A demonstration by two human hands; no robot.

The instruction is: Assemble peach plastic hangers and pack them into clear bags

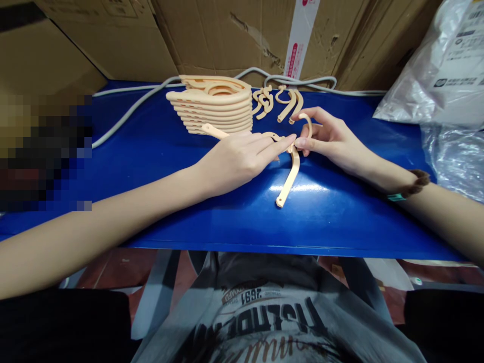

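Note:
A beige plastic folding hanger (pixel 290 180) is held between both hands over the blue table. One of its arms points down toward the front edge, and another end juts out to the left behind my left hand (pixel 240 159). That hand lies over the hanger's body with fingers closed on it; its grip underneath is hidden. My right hand (pixel 328 133) pinches the curved hanger hook (pixel 309 126), thumb and fingers close to the joint in the middle. The fingertips of both hands meet there, so the joint is partly covered.
Behind my left hand stands a stack of beige hangers (pixel 215 112). Loose hooks (pixel 264 103) and curved hanger arms (pixel 288 107) lie beside it. A grey cable (pixel 132 113) runs along the back near cardboard boxes (pixel 227 40). Plastic packaging (pixel 427 75) sits at the right.

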